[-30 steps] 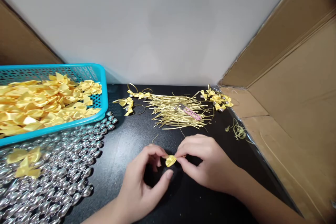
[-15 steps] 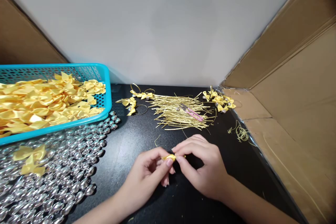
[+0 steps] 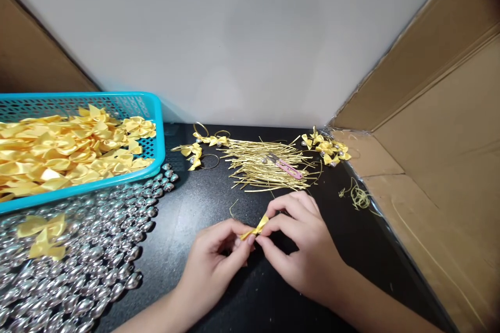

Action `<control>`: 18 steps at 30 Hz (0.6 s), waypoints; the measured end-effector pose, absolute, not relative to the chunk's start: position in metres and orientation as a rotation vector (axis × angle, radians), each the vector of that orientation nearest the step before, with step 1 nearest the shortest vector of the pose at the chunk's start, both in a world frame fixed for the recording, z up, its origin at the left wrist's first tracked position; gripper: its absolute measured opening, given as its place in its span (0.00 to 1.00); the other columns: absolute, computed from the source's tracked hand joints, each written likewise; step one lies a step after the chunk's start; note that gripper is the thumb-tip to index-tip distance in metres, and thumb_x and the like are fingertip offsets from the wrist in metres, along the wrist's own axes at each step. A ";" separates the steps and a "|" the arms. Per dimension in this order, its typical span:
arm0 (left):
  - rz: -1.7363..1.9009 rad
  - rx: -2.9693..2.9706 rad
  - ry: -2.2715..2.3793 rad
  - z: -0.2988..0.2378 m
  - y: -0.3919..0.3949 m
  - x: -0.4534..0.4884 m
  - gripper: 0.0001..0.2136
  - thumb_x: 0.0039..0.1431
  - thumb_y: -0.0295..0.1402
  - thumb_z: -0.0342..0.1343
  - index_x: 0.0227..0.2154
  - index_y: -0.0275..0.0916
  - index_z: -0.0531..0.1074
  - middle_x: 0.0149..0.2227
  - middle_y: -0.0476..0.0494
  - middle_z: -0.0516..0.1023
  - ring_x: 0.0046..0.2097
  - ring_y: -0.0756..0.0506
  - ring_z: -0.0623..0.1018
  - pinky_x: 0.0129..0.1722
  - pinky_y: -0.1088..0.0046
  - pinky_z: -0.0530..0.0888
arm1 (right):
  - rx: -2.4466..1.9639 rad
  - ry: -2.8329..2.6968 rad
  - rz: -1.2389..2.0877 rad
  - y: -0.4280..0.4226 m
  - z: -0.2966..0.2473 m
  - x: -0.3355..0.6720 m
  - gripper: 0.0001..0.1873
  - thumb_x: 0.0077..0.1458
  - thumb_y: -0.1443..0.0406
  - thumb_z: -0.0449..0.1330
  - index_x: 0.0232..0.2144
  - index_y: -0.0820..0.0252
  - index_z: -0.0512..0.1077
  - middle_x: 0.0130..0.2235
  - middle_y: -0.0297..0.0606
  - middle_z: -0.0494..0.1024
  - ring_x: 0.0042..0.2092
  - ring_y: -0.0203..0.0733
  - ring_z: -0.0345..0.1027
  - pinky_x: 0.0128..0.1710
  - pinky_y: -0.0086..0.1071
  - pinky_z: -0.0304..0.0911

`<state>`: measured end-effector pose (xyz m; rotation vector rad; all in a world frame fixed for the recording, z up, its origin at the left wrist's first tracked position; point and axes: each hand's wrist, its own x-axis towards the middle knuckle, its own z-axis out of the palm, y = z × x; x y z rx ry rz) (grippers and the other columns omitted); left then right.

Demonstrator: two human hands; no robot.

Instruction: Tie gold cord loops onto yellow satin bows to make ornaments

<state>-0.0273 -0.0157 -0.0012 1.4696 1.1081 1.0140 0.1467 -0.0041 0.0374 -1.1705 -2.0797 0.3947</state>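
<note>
A small yellow ribbon bow (image 3: 256, 229) is pinched between both my hands just above the black tabletop (image 3: 203, 203). My left hand (image 3: 214, 263) grips its lower left end with thumb and fingers closed. My right hand (image 3: 299, 247) pinches its right side, fingers curled over it. Behind them lies a pile of thin gold wire ties (image 3: 265, 164) with pink snips (image 3: 287, 166) on top.
A turquoise basket (image 3: 154, 130) full of yellow bows sits at the left. Silver beads (image 3: 89, 260) spread below it, with loose bows (image 3: 42, 234) on them. Finished bows lie at the back middle (image 3: 195, 151) and back right (image 3: 326, 148). Cardboard walls (image 3: 437, 130) close the right side.
Both hands closed in tighter on the bow and shifted slightly up. The bow turned from a flat blob into a stretched, tilted strip between the fingers.
</note>
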 end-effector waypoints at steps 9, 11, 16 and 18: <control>1.093 1.678 1.098 -0.001 -0.016 -0.030 0.07 0.58 0.25 0.55 0.34 0.39 0.78 0.24 0.47 0.79 0.23 0.50 0.74 0.22 0.78 0.69 | -1.151 -2.098 0.499 -0.003 0.037 0.147 0.07 0.55 0.71 0.60 0.37 0.58 0.72 0.39 0.38 0.78 0.42 0.44 0.68 0.43 0.39 0.58; 1.095 1.715 1.107 -0.001 -0.016 -0.030 0.07 0.57 0.25 0.55 0.32 0.39 0.78 0.23 0.48 0.78 0.23 0.50 0.74 0.22 0.78 0.69 | -1.118 -2.161 0.535 -0.002 0.038 0.148 0.06 0.56 0.71 0.59 0.36 0.57 0.72 0.36 0.35 0.79 0.40 0.42 0.69 0.44 0.39 0.56; 1.068 1.690 1.146 0.000 -0.019 -0.030 0.06 0.58 0.26 0.55 0.28 0.38 0.75 0.21 0.49 0.77 0.22 0.50 0.74 0.22 0.78 0.69 | -1.138 -2.188 0.557 -0.003 0.039 0.149 0.06 0.57 0.72 0.58 0.29 0.58 0.72 0.29 0.31 0.78 0.35 0.39 0.68 0.45 0.40 0.53; 1.009 1.593 1.138 0.001 -0.019 -0.030 0.07 0.59 0.29 0.54 0.27 0.38 0.74 0.21 0.49 0.76 0.22 0.50 0.74 0.22 0.78 0.69 | -1.164 -2.160 0.671 -0.001 0.040 0.149 0.06 0.57 0.72 0.58 0.29 0.59 0.72 0.30 0.32 0.78 0.35 0.38 0.68 0.44 0.39 0.55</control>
